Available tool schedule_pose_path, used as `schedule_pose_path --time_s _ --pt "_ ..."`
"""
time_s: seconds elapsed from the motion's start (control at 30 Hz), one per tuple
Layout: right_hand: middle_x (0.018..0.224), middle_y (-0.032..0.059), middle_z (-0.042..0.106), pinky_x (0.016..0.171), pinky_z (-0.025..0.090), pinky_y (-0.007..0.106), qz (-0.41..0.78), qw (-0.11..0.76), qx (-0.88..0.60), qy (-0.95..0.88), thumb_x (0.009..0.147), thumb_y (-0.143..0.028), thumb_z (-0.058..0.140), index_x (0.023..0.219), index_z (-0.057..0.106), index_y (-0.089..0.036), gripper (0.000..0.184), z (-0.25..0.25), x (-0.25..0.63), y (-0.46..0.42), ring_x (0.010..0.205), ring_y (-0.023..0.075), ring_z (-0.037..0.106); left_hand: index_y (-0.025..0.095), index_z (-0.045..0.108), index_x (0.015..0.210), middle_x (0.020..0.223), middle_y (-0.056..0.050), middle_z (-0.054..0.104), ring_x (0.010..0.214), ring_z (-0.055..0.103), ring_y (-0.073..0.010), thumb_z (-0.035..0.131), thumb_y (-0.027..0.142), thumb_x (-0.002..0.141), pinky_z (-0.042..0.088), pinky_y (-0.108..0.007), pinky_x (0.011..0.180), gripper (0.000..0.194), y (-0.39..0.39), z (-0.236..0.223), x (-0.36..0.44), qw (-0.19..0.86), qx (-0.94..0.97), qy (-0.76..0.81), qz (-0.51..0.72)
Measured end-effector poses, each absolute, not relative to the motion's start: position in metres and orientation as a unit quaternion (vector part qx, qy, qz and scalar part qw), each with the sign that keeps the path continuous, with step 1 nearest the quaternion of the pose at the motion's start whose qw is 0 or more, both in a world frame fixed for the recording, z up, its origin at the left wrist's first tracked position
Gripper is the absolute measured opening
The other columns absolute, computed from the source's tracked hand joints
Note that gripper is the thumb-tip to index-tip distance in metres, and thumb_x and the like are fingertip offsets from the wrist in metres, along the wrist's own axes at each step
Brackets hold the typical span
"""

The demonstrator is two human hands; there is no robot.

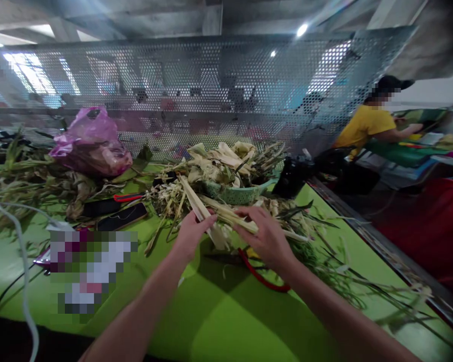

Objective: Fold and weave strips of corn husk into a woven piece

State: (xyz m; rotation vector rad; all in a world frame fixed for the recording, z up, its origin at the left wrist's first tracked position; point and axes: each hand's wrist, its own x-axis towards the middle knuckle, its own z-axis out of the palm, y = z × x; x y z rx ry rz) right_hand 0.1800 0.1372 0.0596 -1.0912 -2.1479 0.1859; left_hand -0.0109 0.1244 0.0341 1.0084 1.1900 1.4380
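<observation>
Pale, flat strips of dried husk (192, 196), at least one per hand, are pinched by the half-closed left hand (192, 232) and half-closed right hand (265, 232) above a glossy green tabletop (211, 322) bearing one pale-green plastic basket (237, 194) and one translucent pink plastic bag (92, 146), one grey perforated metal screen (173, 65) behind.

Your green table (211, 324), mint basket (237, 194) on it, dark container (291, 177) right of basket, red-handled scissors (262, 280) on your side of basket, dark phone (121, 217) left of basket, nearer you, dry leaves (41, 177) farther left, green strands (305, 253) right of basket.
</observation>
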Motion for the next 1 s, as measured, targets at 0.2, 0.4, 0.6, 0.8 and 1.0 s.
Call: schedule_pose_path --time_s 0.2,0.4,0.6,0.8,1.0 --pt "0.075 0.0014 0.063 0.059 0.041 0.027 0.234 0.292 -0.436 -0.818 0.072 -0.030 0.067 0.085 0.058 -0.019 0.019 0.055 0.158 0.115 0.067 0.0171 0.055 0.013 0.066 0.079 0.069 -0.002 0.064 0.062 0.055 -0.0129 0.079 0.036 0.058 0.043 -0.025 0.062 0.033 0.121 0.036 0.000 0.498 0.417 0.477 0.592" --pt "0.069 -0.0009 0.061 0.058 0.039 0.025 0.315 0.339 -0.459 -0.758 0.076 -0.021 0.057 0.080 0.059 -0.019 0.005 0.046 0.163 0.121 0.063 0.0144 0.052 0.013 0.065 0.086 0.072 -0.002 0.066 0.067 0.058 -0.0135 0.084 0.030 0.050 0.046 -0.025 0.066 0.044 0.117 0.038 0.005 0.598 0.413 0.413 0.548" --pt "0.065 -0.0028 0.051 0.056 0.037 0.024 0.434 0.385 -0.441 -0.685 0.078 -0.024 0.055 0.074 0.054 -0.018 0.007 0.046 0.164 0.128 0.061 0.0121 0.047 0.013 0.061 0.101 0.093 -0.007 0.069 0.080 0.061 -0.0170 0.078 0.028 0.061 0.048 -0.030 0.078 0.046 0.119 0.035 0.001 0.588 0.463 0.394 0.533" --pt "0.081 0.0013 0.060 0.064 0.044 0.027 0.440 0.379 -0.417 -0.699 0.077 -0.034 0.064 0.090 0.055 -0.018 0.023 0.044 0.163 0.124 0.072 0.0157 0.055 0.013 0.061 0.102 0.093 -0.008 0.068 0.081 0.061 -0.0183 0.075 0.026 0.064 0.048 -0.031 0.077 0.043 0.122 0.029 0.001 0.559 0.469 0.426 0.535" --pt "0.071 -0.0003 0.057 0.057 0.040 0.024 0.436 0.378 -0.423 -0.698 0.079 -0.035 0.061 0.083 0.055 -0.018 0.019 0.048 0.163 0.124 0.064 0.0136 0.052 0.012 0.065 0.095 0.090 -0.007 0.069 0.078 0.061 -0.0179 0.073 0.034 0.067 0.048 -0.030 0.076 0.036 0.120 0.034 0.001 0.575 0.472 0.408 0.529"
